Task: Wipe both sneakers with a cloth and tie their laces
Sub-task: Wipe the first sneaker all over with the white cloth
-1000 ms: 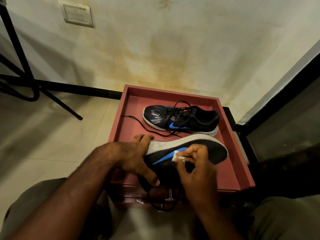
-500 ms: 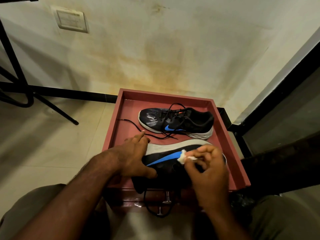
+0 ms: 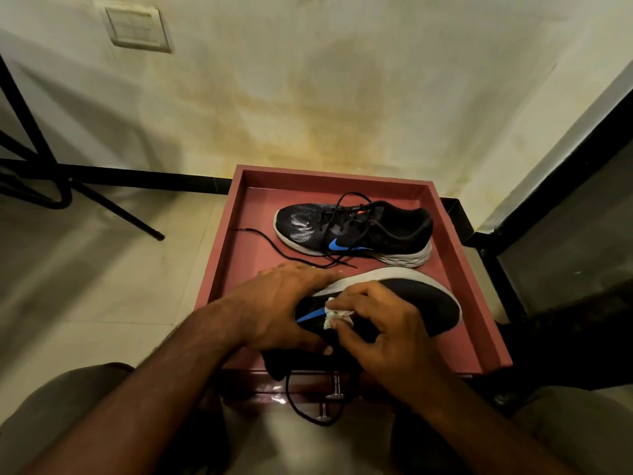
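From my feed, far left, black metal legs [image 3: 102,207] slant across the pale floor [image 3: 102,286], which lies bare up to the pink tray [image 3: 219,269]. My left hand [image 3: 274,306] lies flat and spread over the toe end of the near sneaker [image 3: 421,303], fingers forward, thumb curled under the upper, pinning it. That shoe is tipped onto its side, its long axis running left-right, toe left and heel right, grey sole facing away from me. My right hand [image 3: 380,334] is curled around a small white cloth [image 3: 334,315], pinched against the shoe's side just by the blue swoosh. A loose lace [image 3: 308,402] hangs over the tray's front edge. Beyond, the far sneaker [image 3: 356,231] stands upright, toe left as well, laces untied and trailing left. Both heels sit near the tray's right wall, and the stained wall [image 3: 342,97] rises directly behind.
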`<control>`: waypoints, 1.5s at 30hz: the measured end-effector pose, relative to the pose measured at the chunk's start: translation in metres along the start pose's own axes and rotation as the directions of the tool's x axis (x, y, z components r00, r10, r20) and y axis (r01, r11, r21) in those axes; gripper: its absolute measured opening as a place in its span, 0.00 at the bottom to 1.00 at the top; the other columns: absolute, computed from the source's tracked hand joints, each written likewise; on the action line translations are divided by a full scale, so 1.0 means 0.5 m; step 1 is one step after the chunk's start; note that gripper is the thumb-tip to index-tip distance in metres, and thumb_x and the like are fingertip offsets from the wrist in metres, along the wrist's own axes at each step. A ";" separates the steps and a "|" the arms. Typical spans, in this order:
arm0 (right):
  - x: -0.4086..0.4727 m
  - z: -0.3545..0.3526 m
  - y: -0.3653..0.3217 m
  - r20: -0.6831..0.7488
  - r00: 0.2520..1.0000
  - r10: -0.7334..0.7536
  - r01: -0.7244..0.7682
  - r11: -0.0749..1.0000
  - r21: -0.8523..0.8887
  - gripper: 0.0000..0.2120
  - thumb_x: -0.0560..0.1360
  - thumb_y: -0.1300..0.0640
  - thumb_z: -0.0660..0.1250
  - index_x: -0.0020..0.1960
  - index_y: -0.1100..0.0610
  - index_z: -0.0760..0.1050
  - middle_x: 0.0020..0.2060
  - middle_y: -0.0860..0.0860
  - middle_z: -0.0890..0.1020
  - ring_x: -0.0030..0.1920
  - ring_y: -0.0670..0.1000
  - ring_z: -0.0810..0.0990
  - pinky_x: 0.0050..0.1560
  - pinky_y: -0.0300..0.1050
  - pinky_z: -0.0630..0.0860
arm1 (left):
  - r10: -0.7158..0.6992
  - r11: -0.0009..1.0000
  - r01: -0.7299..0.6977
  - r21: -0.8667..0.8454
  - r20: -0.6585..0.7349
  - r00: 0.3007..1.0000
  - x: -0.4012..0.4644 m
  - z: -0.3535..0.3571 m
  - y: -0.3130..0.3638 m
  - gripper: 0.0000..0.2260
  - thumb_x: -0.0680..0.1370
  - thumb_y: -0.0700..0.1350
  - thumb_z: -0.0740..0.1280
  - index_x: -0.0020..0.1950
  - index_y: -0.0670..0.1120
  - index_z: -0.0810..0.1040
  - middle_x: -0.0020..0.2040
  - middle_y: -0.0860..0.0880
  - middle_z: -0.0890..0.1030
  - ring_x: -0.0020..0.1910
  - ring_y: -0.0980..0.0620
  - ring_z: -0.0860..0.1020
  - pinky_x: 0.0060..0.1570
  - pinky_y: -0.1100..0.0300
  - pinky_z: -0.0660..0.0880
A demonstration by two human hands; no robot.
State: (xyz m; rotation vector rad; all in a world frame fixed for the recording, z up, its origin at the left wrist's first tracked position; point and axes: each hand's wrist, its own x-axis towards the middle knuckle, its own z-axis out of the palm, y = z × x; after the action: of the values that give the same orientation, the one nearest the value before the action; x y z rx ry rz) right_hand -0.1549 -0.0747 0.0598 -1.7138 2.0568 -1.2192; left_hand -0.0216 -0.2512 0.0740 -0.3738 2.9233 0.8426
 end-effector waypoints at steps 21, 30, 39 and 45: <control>0.014 -0.021 0.065 -0.151 0.985 0.087 -0.074 0.993 0.092 0.06 0.75 0.62 0.75 0.48 0.53 0.83 0.45 0.43 0.85 0.49 0.45 0.84 0.49 0.45 0.80 | -0.246 0.961 0.142 -0.236 -0.500 0.830 -0.061 -0.051 0.080 0.12 0.73 0.56 0.78 0.53 0.55 0.82 0.47 0.57 0.84 0.44 0.59 0.81 0.40 0.66 0.74; 0.006 -0.020 0.036 -0.055 0.994 0.094 -0.089 0.992 0.088 0.06 0.75 0.59 0.76 0.44 0.49 0.81 0.42 0.42 0.83 0.44 0.45 0.84 0.44 0.46 0.81 | -0.760 -0.050 0.048 -0.998 0.070 0.646 -0.102 0.103 0.221 0.08 0.80 0.41 0.70 0.57 0.38 0.83 0.54 0.37 0.86 0.55 0.45 0.86 0.54 0.59 0.82; 0.002 -0.034 0.036 0.006 0.999 -0.052 0.051 0.996 0.073 0.11 0.73 0.61 0.79 0.55 0.53 0.86 0.50 0.42 0.85 0.52 0.40 0.84 0.51 0.37 0.81 | -0.793 -0.163 -0.100 -0.982 0.070 0.605 -0.035 0.138 0.182 0.09 0.82 0.46 0.69 0.48 0.42 0.83 0.43 0.47 0.84 0.43 0.54 0.80 0.49 0.58 0.78; 0.006 -0.020 0.029 0.160 0.965 -0.206 0.220 0.973 -0.074 0.08 0.78 0.57 0.75 0.57 0.53 0.84 0.50 0.44 0.83 0.52 0.44 0.82 0.52 0.41 0.79 | -0.775 -0.188 -0.071 -0.980 0.104 0.624 -0.027 0.157 0.131 0.10 0.83 0.49 0.67 0.51 0.43 0.81 0.46 0.42 0.79 0.45 0.46 0.75 0.43 0.57 0.74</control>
State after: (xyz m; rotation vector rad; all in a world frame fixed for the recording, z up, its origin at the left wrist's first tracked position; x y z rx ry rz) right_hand -0.1727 -0.0730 0.0572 -2.0470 1.9061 -1.0264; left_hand -0.0248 -0.1527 0.0432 -1.8152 1.2022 2.9624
